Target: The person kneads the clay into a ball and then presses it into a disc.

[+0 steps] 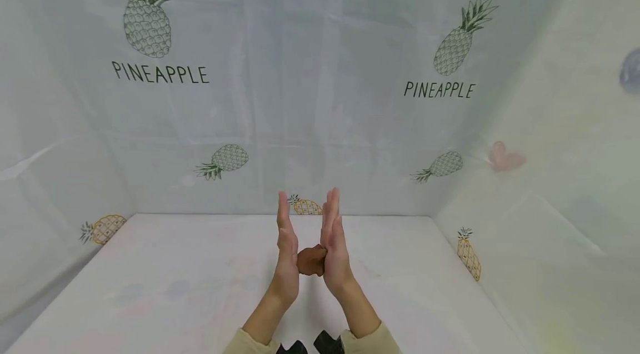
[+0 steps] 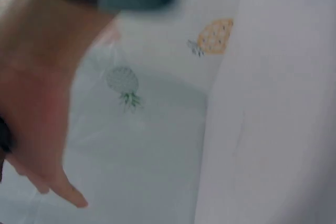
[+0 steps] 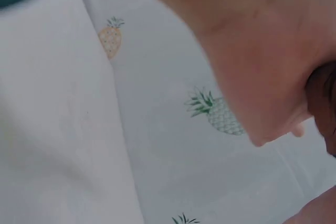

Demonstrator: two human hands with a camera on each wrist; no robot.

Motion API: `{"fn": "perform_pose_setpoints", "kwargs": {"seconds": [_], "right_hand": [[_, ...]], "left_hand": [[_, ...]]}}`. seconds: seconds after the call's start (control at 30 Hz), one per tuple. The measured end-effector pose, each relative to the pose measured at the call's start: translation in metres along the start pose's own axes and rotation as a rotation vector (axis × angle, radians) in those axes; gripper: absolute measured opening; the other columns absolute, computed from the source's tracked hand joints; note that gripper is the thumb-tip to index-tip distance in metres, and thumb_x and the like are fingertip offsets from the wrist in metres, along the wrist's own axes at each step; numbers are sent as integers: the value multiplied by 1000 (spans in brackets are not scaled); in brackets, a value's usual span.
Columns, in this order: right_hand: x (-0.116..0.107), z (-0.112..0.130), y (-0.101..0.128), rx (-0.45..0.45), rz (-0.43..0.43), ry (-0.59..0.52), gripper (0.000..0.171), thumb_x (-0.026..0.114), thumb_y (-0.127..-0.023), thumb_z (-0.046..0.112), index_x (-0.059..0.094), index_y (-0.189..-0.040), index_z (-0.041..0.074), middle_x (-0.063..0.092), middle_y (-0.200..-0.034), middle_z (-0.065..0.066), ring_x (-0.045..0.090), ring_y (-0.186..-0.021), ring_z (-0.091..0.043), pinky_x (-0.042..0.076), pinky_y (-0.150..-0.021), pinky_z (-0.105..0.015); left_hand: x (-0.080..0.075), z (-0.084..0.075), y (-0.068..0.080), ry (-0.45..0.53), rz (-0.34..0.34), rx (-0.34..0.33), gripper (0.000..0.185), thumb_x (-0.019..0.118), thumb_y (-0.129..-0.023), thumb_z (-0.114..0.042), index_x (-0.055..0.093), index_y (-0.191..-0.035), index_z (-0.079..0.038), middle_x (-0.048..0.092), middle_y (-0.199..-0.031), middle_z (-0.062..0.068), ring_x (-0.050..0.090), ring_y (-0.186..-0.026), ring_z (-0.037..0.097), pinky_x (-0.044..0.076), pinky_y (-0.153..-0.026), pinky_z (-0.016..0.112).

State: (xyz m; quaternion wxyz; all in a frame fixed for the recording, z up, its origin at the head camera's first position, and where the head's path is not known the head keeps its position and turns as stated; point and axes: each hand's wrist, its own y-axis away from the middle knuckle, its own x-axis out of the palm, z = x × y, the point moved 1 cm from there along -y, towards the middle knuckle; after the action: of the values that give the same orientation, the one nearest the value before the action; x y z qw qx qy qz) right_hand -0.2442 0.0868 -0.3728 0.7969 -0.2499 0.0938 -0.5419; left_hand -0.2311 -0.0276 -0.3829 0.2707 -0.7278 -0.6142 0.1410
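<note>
1. Above the middle of the white worktop (image 1: 200, 287), near its front edge, we see the two hands raised with palms facing each other and fingers straight, pointing up and away.
2. Between the palms sits a brown lump (image 1: 311, 260) (it looks like clay or dough, though we cannot tell which); the left hand (image 1: 287, 265) presses it from one side and the right hand (image 1: 334, 251) from the other.
3. We find the hands together only at the lump: the palm heels close on it, while the fingertips stand apart, with a gap between them.
4. No finger curls round the lump; both hands stay flat against it, and it is held clear of the worktop.
5. From the left wrist view we make out the blurred left hand (image 2: 37, 124) with straight fingers and a dark sliver of the lump at the frame's left edge.
6. From the right wrist view we see the right hand (image 3: 262, 61) close up, with a dark edge of the lump (image 3: 323, 98) at the right.
7. Pale beige sleeves (image 1: 370, 340) cover both forearms at the bottom of the head view.
8. Around the worktop hangs a translucent pineapple-printed sheet (image 1: 320, 93), with the word PINEAPPLE printed twice on the back wall.
</note>
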Motion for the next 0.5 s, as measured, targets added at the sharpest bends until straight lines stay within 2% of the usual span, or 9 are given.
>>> {"fn": "perform_pose_setpoints", "kwargs": {"seconds": [0.03, 0.07, 0.13, 0.27, 0.33, 0.37, 0.4, 0.43, 0.5], "right_hand": [[-1, -1, 0, -2, 21, 8, 58, 0, -112, 54, -16, -167, 45, -20, -175, 18, -19, -162, -14, -7, -125, -57], [-1, -3, 0, 1, 46, 14, 57, -1, -112, 54, -17, -166, 45, -21, -174, 18, -20, -162, -13, -6, -125, -56], [0, -8, 2, 1, 96, 29, 57, -4, -112, 51, -20, -166, 44, -23, -174, 16, -20, -161, -13, -5, -124, -56], [7, -16, 8, 9, 165, 67, 58, -6, -112, 48, -23, -166, 38, -24, -174, 17, -21, -162, -15, -9, -124, -59], [11, -19, 9, 1, 184, 86, 59, -6, -112, 47, -23, -167, 33, -24, -173, 18, -20, -162, -19, -14, -124, -61], [14, -19, 10, -3, 191, 95, 60, -6, -112, 48, -23, -167, 31, -25, -173, 18, -19, -163, -21, -15, -124, -61], [16, -19, 11, -10, 196, 99, 61, -6, -112, 47, -24, -167, 28, -26, -173, 17, -19, -163, -22, -16, -124, -62], [18, -19, 11, -15, 197, 100, 61, -6, -112, 47, -24, -167, 27, -26, -173, 17, -18, -163, -24, -16, -125, -62], [21, -18, 12, -18, 193, 89, 62, -6, -112, 48, -24, -167, 26, -26, -173, 16, -17, -163, -25, -16, -125, -62]], "left_hand": [[1, -2, 1, 27, 5, -4, 60, 2, -110, -58, -13, -167, -48, -22, -174, -14, 60, -72, 8, 51, -88, 29], [1, -5, 2, 45, 0, -2, 61, 2, -109, -59, -13, -167, -48, -21, -174, -13, 49, -55, 7, 49, -68, 22], [-1, -9, 2, 89, -3, 6, 60, 2, -109, -59, -13, -167, -49, -23, -174, -12, 48, -53, 4, 39, -52, 18], [-7, -12, 1, 133, -5, 0, 58, 0, -108, -62, -15, -163, -55, -27, -171, -17, 51, -49, 1, 33, -39, 23], [-12, -12, -2, 81, -26, 11, 57, 0, -109, -61, -16, -163, -55, -28, -170, -21, 62, -63, -1, 49, -53, 25], [-14, -12, -4, 31, -46, 22, 58, 1, -109, -61, -16, -164, -53, -27, -170, -22, 67, -92, -4, 55, -80, 26], [-17, -11, -6, -35, -72, 39, 59, 2, -110, -59, -16, -165, -50, -27, -170, -22, 54, -129, -4, 31, -120, 35], [-19, -11, -8, -92, -94, 51, 60, 3, -110, -59, -16, -166, -47, -26, -171, -22, 25, -153, -3, 0, -128, 44], [-23, -9, -12, -218, -138, 79, 63, 5, -111, -56, -16, -168, -38, -23, -173, -19, -23, -158, 3, -27, -120, 56]]}}
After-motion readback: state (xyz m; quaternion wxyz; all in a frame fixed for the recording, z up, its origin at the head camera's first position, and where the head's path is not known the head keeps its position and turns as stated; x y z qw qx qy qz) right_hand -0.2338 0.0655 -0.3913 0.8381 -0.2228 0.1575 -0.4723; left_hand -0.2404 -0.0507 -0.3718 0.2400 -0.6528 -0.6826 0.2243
